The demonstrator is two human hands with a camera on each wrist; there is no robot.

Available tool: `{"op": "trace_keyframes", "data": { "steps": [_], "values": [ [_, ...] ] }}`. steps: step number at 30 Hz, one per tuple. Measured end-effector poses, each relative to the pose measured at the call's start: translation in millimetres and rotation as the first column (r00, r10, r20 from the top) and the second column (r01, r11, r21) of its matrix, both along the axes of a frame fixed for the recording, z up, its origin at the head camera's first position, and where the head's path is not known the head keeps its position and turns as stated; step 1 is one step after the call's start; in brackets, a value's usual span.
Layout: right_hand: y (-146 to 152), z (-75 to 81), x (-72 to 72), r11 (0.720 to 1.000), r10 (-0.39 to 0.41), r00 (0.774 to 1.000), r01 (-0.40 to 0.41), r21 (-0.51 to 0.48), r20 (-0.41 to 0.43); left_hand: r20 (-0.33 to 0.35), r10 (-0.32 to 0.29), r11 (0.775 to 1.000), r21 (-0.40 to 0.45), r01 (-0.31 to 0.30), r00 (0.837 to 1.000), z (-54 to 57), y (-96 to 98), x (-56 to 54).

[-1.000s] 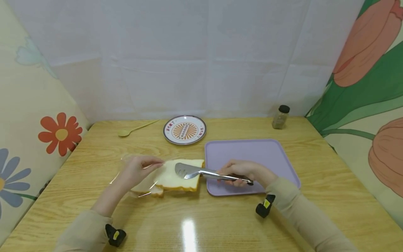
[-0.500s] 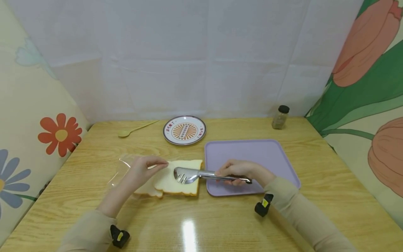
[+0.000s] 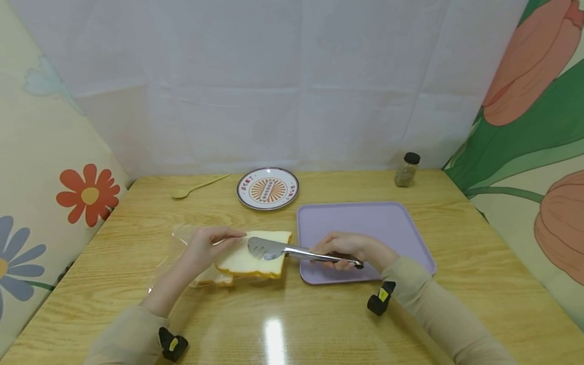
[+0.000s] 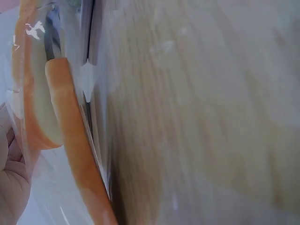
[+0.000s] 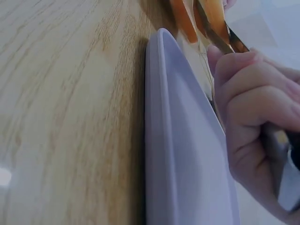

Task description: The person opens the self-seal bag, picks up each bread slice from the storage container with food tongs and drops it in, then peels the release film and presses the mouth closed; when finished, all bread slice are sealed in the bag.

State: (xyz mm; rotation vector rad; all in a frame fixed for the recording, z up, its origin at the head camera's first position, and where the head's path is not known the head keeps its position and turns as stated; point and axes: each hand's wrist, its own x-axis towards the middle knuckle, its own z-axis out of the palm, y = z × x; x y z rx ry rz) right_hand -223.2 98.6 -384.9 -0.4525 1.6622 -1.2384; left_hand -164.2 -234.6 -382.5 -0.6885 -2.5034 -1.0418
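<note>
My right hand (image 3: 344, 248) grips metal serving tongs (image 3: 301, 252) by their dark-ended handle, over the purple tray's left part. The tongs' slotted head lies over a white bread slice (image 3: 255, 256) with a brown crust; the lower arm is under it in the wrist views. Pinched by my left hand (image 3: 205, 248) is the edge of a clear plastic bag (image 3: 175, 248), beside the slice's far left corner. Another bread slice (image 4: 77, 136) lies lower, inside the bag. The upper slice is tilted and raised off it, its left part behind the film in the left wrist view.
Right of the bread lies a purple tray (image 3: 383, 223) with a raised rim. A round printed plate (image 3: 267, 188) and a yellow spoon (image 3: 181, 193) lie toward the back. A black-capped jar (image 3: 406, 170) stands at the back right, near the white curtain (image 3: 274, 91).
The tongs and upper slice have shifted slightly left, and the slice dipped, then rose again. My left hand has moved a little right with the bag's edge.
</note>
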Motion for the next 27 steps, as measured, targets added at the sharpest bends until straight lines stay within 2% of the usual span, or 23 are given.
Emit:
{"op": "trace_keyframes", "data": {
  "steps": [3, 6, 9, 11, 13, 17, 21, 23, 27],
  "values": [
    [-1, -0.3, -0.3, 1.000, 0.007, 1.000, -0.006, 0.013, -0.023, -0.020, -0.004, 1.000, 0.015, 0.004, 1.000, -1.4, 1.1, 0.7],
    [-4, 1.4, -0.3, 0.998, 0.015, 0.994, -0.008, 0.067, -0.111, -0.053, -0.026, 0.999, 0.030, 0.027, 0.998, -3.0, 3.6, 1.3],
    [-8, 4.3, 0.7, 0.994, 0.040, 0.976, -0.018, 0.108, -0.213, -0.079, -0.043, 0.998, 0.033, 0.045, 0.996, -3.6, 6.3, 1.8],
    [-9, 6.1, 1.8, 0.994, 0.050, 0.969, -0.024, 0.110, -0.243, -0.082, -0.045, 0.998, 0.033, 0.048, 0.996, -3.5, 7.4, 2.2],
    [-10, 6.5, 2.8, 0.996, 0.040, 0.974, -0.020, 0.089, -0.223, -0.071, -0.042, 0.998, 0.039, 0.045, 0.997, -3.8, 7.7, 2.1],
    [-8, 1.4, 3.1, 1.000, -0.010, 0.997, 0.012, 0.021, -0.083, -0.040, -0.035, 0.999, 0.037, 0.036, 0.999, -3.7, 7.5, 2.2],
    [-6, -3.9, 2.5, 0.999, -0.035, 0.999, 0.035, 0.000, -0.005, -0.035, -0.033, 0.999, 0.038, 0.035, 0.999, -3.5, 5.8, 2.4],
    [-7, -3.6, 2.2, 0.999, -0.035, 0.999, 0.036, 0.019, -0.032, -0.029, -0.041, 0.998, 0.055, 0.043, 0.999, -3.0, 5.3, 2.6],
    [-11, 2.2, 2.7, 0.997, -0.009, 0.988, 0.020, 0.068, -0.153, -0.006, -0.034, 0.997, 0.071, 0.035, 0.999, -1.7, 5.9, 3.3]
  ]
}}
